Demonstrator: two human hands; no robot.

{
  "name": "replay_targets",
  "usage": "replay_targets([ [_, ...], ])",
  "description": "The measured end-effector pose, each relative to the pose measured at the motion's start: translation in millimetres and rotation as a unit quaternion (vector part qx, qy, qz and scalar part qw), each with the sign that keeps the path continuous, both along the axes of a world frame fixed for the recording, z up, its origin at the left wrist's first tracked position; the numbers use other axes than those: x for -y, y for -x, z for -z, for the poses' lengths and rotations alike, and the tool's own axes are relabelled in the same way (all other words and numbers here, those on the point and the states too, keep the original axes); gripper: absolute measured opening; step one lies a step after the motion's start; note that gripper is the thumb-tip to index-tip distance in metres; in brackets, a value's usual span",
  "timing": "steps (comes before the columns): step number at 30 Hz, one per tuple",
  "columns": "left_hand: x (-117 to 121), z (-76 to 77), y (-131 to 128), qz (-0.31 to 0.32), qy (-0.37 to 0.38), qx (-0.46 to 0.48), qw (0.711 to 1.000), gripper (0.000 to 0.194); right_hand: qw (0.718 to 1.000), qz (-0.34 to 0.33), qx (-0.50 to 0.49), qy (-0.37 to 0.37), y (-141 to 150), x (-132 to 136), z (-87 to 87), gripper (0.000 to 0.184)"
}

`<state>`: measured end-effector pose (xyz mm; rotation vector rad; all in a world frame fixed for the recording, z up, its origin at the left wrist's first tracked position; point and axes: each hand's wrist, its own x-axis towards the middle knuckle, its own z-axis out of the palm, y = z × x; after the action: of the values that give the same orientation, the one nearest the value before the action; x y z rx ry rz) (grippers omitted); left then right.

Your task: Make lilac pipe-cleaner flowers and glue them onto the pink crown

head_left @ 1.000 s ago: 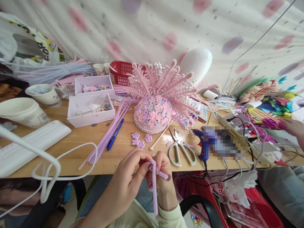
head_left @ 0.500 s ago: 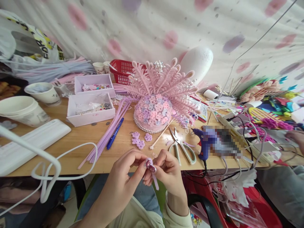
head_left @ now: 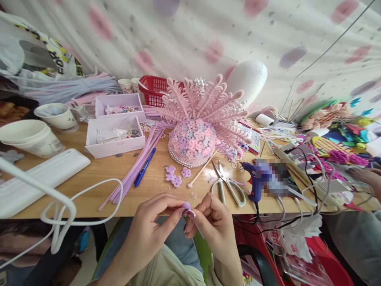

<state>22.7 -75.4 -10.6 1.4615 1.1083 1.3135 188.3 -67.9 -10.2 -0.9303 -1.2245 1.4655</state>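
Fingertips of the left hand [head_left: 156, 222] and right hand [head_left: 212, 218] meet, pinched on a lilac chenille piece [head_left: 187, 205] at the near edge of the wooden table [head_left: 133, 203], its shape mostly hidden. If either thumb slips, the soft stem could spring loose or drop onto the jeans [head_left: 181, 244]. Farther off, lilac chenille flowers [head_left: 177, 181] lie left of the scissors [head_left: 225, 179].
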Motion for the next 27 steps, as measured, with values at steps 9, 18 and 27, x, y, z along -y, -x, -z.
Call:
replay_targets([
  [9, 1, -1.7, 0, -0.027, 0.046, 0.033, 0.998, 0.012, 0.996, -0.080, 0.020, -0.023, -4, 6, -2.7, 0.014],
  [18, 5, -4.4, 0, 0.006, -0.019, 0.031, 0.999, 0.014, 0.998, -0.036, 0.019, -0.041, -2, 13, 5.1, 0.022],
  [27, 8, -7.1, -6, 0.013, -0.042, 0.045, 0.998, 0.017, 1.000, -0.021, -0.001, -0.009, 0, 13, 3.5, 0.037],
])
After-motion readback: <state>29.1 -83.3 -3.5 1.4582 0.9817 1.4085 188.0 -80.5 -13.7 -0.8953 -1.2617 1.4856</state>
